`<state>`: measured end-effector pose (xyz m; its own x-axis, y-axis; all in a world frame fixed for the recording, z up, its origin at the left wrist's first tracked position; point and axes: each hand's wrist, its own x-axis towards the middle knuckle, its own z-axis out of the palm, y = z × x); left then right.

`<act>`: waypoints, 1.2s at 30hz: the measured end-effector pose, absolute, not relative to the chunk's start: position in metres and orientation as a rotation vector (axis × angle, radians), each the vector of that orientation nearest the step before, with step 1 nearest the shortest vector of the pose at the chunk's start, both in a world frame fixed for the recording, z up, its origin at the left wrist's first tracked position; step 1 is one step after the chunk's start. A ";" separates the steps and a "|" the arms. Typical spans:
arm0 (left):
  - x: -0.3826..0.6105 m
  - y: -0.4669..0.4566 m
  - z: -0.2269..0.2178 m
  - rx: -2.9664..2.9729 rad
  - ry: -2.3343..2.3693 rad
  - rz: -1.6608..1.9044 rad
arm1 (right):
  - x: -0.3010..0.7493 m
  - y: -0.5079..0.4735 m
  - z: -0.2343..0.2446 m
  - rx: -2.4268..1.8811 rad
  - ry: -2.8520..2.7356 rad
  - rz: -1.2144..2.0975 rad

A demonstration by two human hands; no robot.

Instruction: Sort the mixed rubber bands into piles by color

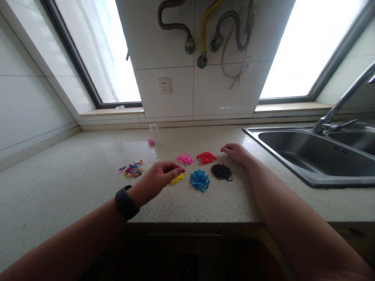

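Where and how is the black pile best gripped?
Probably best pinched at its loose right edge, from above and the right: the black pile lies low and spread, with loops poking out there, while the red pile and blue pile sit to its left. The right hand is near that side.

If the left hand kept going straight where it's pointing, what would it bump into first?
Probably the red pile, which lies ahead of the left hand. Its height above the counter is unclear, so it might pass over.
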<state>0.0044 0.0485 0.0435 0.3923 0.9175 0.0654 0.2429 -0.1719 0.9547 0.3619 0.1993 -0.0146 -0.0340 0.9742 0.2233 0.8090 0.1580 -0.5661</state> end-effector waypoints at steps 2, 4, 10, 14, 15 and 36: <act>0.006 0.048 0.040 1.692 1.033 0.853 | 0.362 0.200 -0.016 -1.706 -1.875 0.378; 0.008 0.048 0.035 1.757 1.042 0.852 | 0.363 0.201 -0.017 -1.706 -1.876 0.381; 0.015 0.044 0.019 2.302 1.163 0.680 | 0.364 0.203 -0.020 -1.679 -1.885 0.378; 0.021 0.040 0.013 2.499 1.270 0.599 | 0.364 0.205 -0.021 -1.705 -1.900 0.361; 0.023 0.039 0.012 2.514 1.293 0.592 | 0.364 0.205 -0.021 -1.712 -1.906 0.353; 0.029 0.037 0.007 2.639 1.307 0.573 | 0.362 0.202 -0.019 -1.727 -1.927 0.331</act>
<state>0.0286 0.0368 0.0070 0.5497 0.7896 0.2727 0.7358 -0.6122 0.2894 0.3624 0.2018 -0.0190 -0.0458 0.9746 0.2193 0.8458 0.1546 -0.5106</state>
